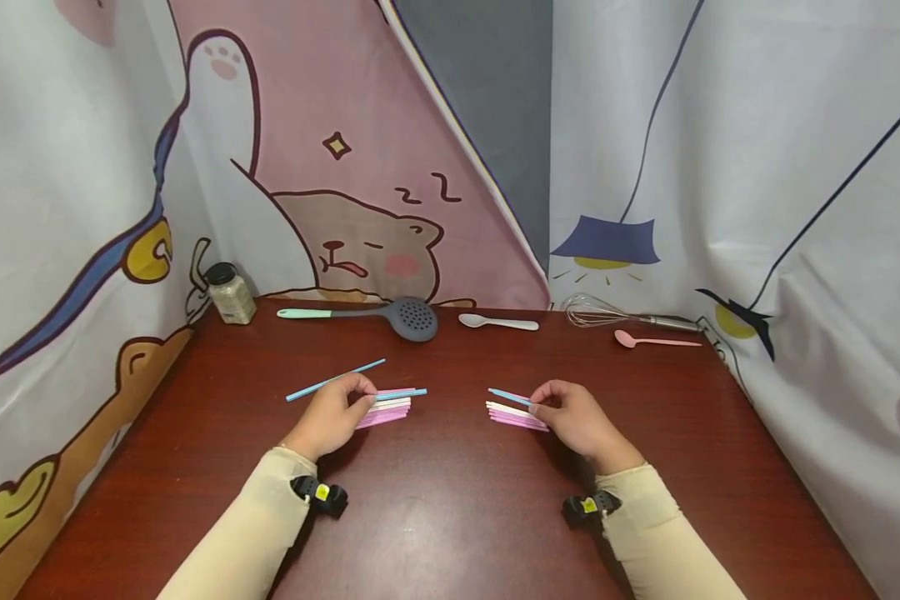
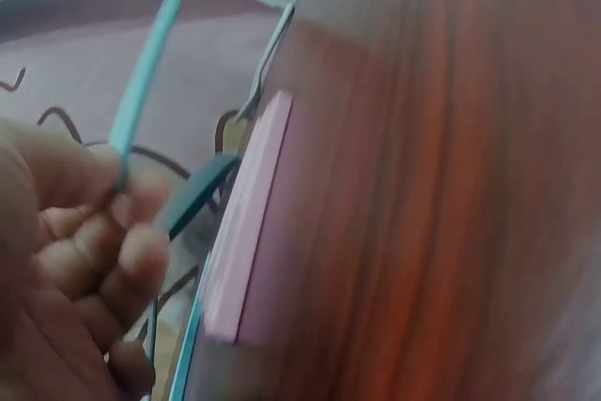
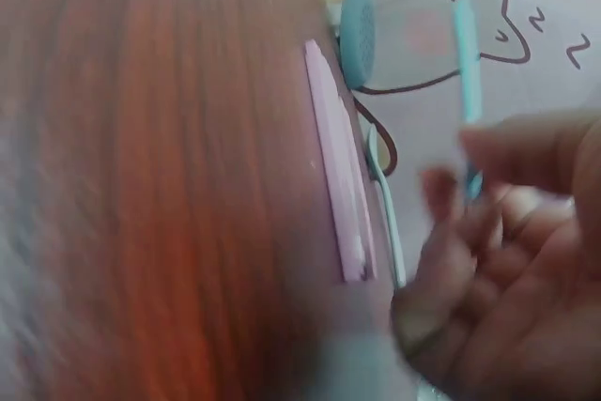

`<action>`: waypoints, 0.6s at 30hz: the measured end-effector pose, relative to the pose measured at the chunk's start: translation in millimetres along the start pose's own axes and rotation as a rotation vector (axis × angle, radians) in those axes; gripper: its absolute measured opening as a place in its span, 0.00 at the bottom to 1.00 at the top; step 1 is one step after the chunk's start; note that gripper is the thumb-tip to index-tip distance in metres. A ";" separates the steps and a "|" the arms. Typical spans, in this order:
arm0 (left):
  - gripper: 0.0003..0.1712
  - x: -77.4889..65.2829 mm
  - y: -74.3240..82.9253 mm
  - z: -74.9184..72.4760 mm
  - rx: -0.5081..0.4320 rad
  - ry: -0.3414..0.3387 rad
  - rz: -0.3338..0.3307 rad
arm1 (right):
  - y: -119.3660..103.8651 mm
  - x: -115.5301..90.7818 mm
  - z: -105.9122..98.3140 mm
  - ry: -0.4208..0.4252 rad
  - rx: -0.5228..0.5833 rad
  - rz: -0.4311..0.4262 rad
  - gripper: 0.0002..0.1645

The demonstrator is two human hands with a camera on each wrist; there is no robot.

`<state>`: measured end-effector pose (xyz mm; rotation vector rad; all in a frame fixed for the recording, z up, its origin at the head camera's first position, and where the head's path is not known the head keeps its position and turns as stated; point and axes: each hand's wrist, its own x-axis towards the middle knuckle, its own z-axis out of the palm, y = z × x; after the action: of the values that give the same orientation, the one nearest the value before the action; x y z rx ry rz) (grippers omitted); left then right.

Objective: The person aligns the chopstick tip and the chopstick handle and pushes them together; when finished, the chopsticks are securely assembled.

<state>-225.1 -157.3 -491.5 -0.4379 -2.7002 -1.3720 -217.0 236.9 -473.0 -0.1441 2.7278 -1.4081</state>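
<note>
Your left hand point(image 1: 333, 417) pinches a slim, straight, light-blue straw point(image 1: 414, 392) between thumb and fingertips, a narrow grip with the straw's free end pointing to three o'clock. Your right hand point(image 1: 577, 419) has the same narrow pinch on a second slim light-blue straw point(image 1: 506, 396), its free end toward ten o'clock.

Just off your left fingertips, at about three o'clock, lies a flat pile of thin pink and white straws point(image 1: 386, 412); at nine o'clock from your right hand lies a matching pile of pink and white straws point(image 1: 516, 417). In the wrist views both held straws are raised above the tabletop, but the blur there makes it hard to count the straws in either pile.

A loose, longer-looking blue straw point(image 1: 307, 390) lies at twelve o'clock from your left hand, slanting from eight toward two.

Around the dark red-brown wooden table point(image 1: 435, 525), you have a clear jar with a black lid point(image 1: 232, 296) at ten o'clock, a grey slotted skimmer with a mint-green handle point(image 1: 412, 319) near twelve, a white spoon point(image 1: 498, 322) near one, and a metal wire whisk point(image 1: 671, 322) beside a pink spoon point(image 1: 626, 338) at two.
</note>
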 end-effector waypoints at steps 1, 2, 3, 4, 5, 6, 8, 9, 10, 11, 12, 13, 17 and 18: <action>0.01 -1.0 2.7 1.5 -0.039 -0.005 0.013 | -0.9 -0.7 1.5 -0.007 0.026 -0.027 0.03; 0.02 -1.9 5.4 3.1 -0.083 -0.011 0.023 | -1.8 -1.5 3.2 -0.012 0.060 -0.048 0.03; 0.02 -2.8 8.3 4.7 -0.118 -0.013 0.032 | -2.5 -2.2 5.0 -0.019 0.093 -0.068 0.03; 0.03 -3.6 11.1 6.0 -0.147 -0.012 0.038 | -3.5 -2.8 7.0 -0.027 0.131 -0.086 0.04; 0.03 -4.4 13.6 7.2 -0.167 -0.011 0.043 | -4.5 -3.4 9.1 -0.035 0.164 -0.099 0.04; 0.03 -5.2 16.5 8.2 -0.182 -0.005 0.049 | -5.5 -4.0 11.1 -0.042 0.191 -0.108 0.05; 0.03 -6.5 21.3 10.3 -0.198 0.002 0.062 | -7.4 -5.4 14.7 -0.044 0.234 -0.114 0.06; 0.03 -7.1 23.6 11.0 -0.204 0.001 0.064 | -8.6 -5.9 16.3 -0.043 0.246 -0.116 0.06; 0.03 -7.7 25.6 11.6 -0.214 -0.003 0.063 | -9.8 -6.6 17.8 -0.042 0.254 -0.120 0.06; 0.03 -8.2 27.2 12.4 -0.222 -0.006 0.066 | -11.3 -7.3 18.9 -0.041 0.258 -0.120 0.06; 0.04 -8.8 29.2 13.0 -0.236 -0.012 0.061 | -12.5 -8.0 20.2 -0.034 0.261 -0.125 0.06; 0.03 -9.4 30.8 13.6 -0.254 -0.017 0.061 | -13.8 -8.8 21.3 -0.026 0.262 -0.133 0.06; 0.02 -11.0 34.7 16.6 -0.299 -0.013 0.051 | -18.1 -12.1 25.5 0.001 0.269 -0.190 0.06; 0.03 -11.3 35.2 17.2 -0.307 -0.011 0.050 | -18.8 -12.8 26.6 0.008 0.270 -0.204 0.06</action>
<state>-203.3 -126.3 -476.6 -0.5318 -2.4720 -1.7797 -200.6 206.0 -472.9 -0.4111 2.5554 -1.8154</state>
